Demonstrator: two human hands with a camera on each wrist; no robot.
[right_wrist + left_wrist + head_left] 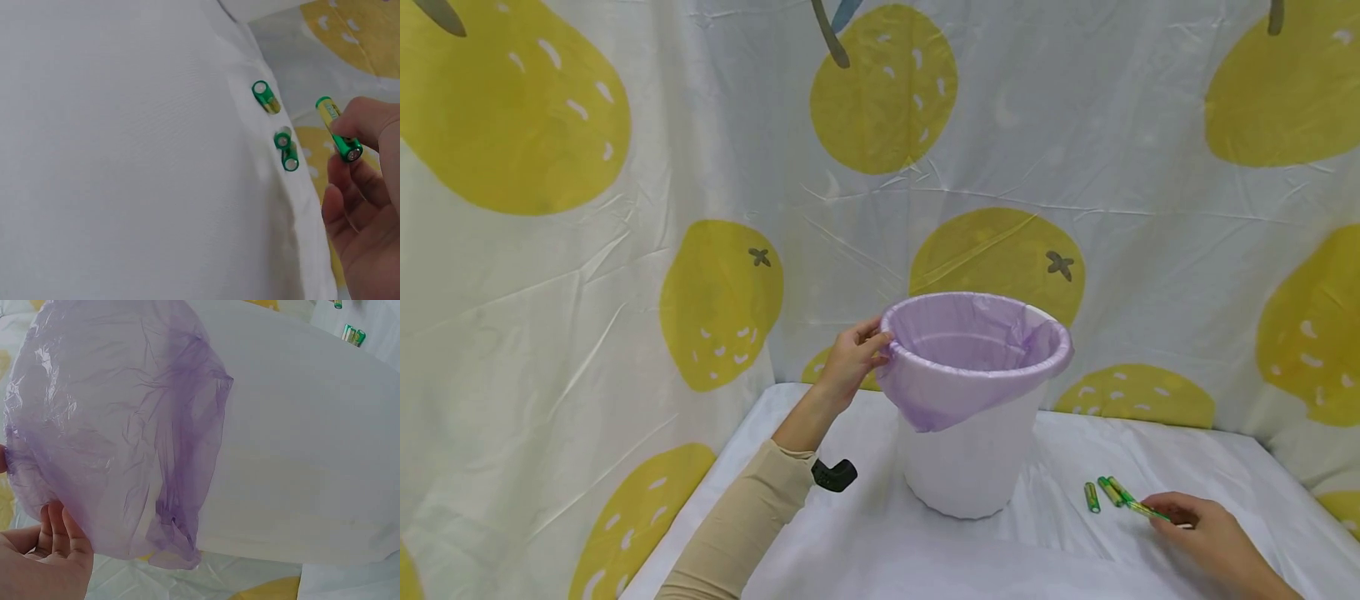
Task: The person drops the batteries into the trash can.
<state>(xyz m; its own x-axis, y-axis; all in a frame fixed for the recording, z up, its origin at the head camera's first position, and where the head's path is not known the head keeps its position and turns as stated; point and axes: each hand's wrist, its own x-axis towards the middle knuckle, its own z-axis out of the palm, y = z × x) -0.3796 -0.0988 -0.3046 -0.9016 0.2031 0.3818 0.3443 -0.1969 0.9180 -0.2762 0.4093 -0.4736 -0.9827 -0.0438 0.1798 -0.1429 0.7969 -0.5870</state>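
A white bin (966, 471) stands upright, lined with a thin purple trash bag (936, 398) folded over its rim. At the rim's left side my left hand (852, 358) grips the edge through the bag, thumb on top; the left wrist view shows its curled fingers (59, 534) against the outer plastic. To the right of the bin, my right hand (1208, 533) pinches a green and yellow battery (337, 128) between thumb and fingers, raised off the cloth. Just left of that hand lie three more such batteries, one battery (1092, 497) slightly apart from the close pair (1109, 492).
A white cloth (850, 550) covers the table under everything. Behind and to the left hangs a pale curtain (850, 225) printed with yellow fruit, close behind the bin. A dark device (835, 475) sits at my left wrist.
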